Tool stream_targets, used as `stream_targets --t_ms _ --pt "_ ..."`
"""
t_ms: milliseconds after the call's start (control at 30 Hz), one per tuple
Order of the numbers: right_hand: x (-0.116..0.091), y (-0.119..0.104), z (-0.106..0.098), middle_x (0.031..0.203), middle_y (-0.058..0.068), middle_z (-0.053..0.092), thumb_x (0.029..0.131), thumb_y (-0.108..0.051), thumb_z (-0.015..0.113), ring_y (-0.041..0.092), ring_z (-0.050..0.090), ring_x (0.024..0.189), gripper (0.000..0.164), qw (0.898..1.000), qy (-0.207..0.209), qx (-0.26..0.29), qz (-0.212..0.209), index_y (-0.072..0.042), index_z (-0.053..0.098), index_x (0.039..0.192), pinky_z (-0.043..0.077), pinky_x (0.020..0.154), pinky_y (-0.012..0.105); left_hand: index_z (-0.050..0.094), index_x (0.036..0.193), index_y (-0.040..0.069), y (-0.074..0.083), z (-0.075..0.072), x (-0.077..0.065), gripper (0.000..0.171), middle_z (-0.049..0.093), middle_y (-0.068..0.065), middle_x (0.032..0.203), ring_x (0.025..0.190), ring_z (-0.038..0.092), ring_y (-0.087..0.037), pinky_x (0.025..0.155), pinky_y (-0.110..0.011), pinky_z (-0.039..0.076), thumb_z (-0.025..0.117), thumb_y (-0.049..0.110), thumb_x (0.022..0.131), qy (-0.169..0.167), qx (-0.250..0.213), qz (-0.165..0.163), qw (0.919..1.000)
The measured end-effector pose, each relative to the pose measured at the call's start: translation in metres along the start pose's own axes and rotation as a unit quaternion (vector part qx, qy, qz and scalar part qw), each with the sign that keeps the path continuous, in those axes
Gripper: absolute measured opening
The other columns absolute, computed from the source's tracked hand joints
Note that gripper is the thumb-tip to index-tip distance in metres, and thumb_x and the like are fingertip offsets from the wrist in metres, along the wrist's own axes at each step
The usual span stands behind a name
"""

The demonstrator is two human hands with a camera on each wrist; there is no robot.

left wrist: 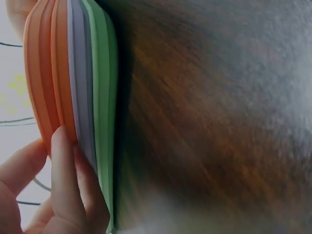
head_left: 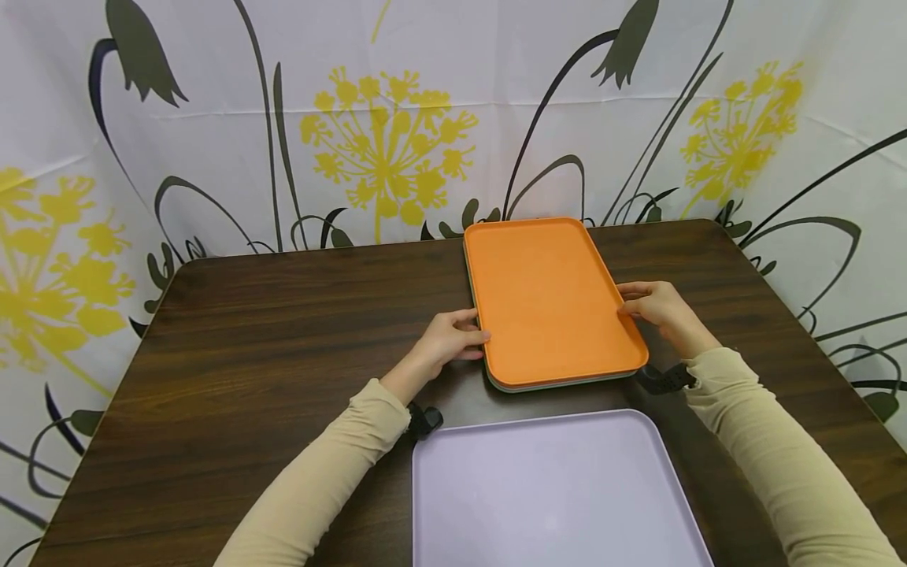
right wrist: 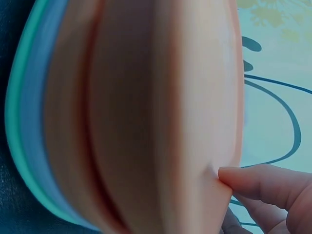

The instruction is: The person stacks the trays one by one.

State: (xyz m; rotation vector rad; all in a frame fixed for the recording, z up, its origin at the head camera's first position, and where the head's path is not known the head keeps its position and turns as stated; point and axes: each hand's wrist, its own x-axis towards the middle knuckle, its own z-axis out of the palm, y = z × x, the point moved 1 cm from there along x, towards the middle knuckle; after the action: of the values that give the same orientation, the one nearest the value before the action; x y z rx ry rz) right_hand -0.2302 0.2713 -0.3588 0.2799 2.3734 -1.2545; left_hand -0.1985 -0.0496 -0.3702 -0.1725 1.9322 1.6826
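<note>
An orange tray (head_left: 553,299) lies on top of a stack near the back edge of the table. Below it, the left wrist view shows a second orange tray (left wrist: 63,73), a lavender tray (left wrist: 81,73) and a green tray (left wrist: 105,97). My left hand (head_left: 451,337) holds the stack's left side, thumb on the top orange rim and fingertips against the orange edges. On the right, my right hand (head_left: 659,309) pinches the top orange tray's rim, thumb above it. A dark gap shows between the orange layers in the right wrist view.
A separate lavender tray (head_left: 560,488) lies in front of the stack, cut off by the lower frame edge. The dark wooden table (head_left: 283,346) extends widely to the left. A flower-patterned cloth (head_left: 439,47) hangs behind the table.
</note>
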Motion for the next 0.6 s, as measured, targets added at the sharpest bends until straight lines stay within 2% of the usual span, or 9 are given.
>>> stream_targets --t_ms 233,333,467,600 --pt "0.001 0.002 -0.001 0.140 0.029 0.043 0.092 -0.010 0.056 -0.010 0.055 0.076 0.056 1.000 -0.003 0.001 -0.003 0.004 0.038 0.144 0.049 0.088 0.023 0.023 0.152 0.007 0.000 -0.009 -0.001 0.067 0.047 -0.027 0.138 0.122 0.055 -0.036 0.098 -0.041 0.052 0.056 0.005 0.095 -0.066 0.024 -0.016 0.9974" --pt "0.001 0.002 -0.001 0.140 0.029 0.044 0.092 -0.009 0.056 -0.009 0.055 0.077 0.056 1.000 0.001 0.002 -0.006 0.005 0.038 0.143 0.051 0.091 0.026 0.019 0.153 0.008 0.000 -0.012 -0.002 0.069 0.047 -0.029 0.137 0.121 0.056 -0.037 0.098 -0.042 0.052 0.055 0.004 0.095 -0.085 0.030 -0.013 0.9959" --pt "0.002 0.001 0.001 0.139 0.030 0.044 0.093 -0.008 0.056 -0.008 0.054 0.078 0.054 1.000 0.005 0.007 -0.008 0.005 0.039 0.143 0.049 0.102 0.038 0.022 0.152 0.006 -0.002 -0.016 -0.006 0.067 0.047 -0.029 0.137 0.120 0.056 -0.037 0.097 -0.041 0.053 0.055 0.002 0.094 -0.096 0.036 -0.009 0.9947" --pt "0.002 0.001 0.001 0.141 0.030 0.043 0.094 -0.008 0.054 -0.008 0.054 0.078 0.054 1.000 0.004 0.010 -0.005 0.005 0.037 0.144 0.047 0.104 0.039 0.030 0.149 0.003 -0.003 -0.021 -0.012 0.060 0.049 -0.028 0.136 0.118 0.057 -0.035 0.096 -0.040 0.054 0.055 0.003 0.095 -0.114 0.057 -0.002 0.9919"
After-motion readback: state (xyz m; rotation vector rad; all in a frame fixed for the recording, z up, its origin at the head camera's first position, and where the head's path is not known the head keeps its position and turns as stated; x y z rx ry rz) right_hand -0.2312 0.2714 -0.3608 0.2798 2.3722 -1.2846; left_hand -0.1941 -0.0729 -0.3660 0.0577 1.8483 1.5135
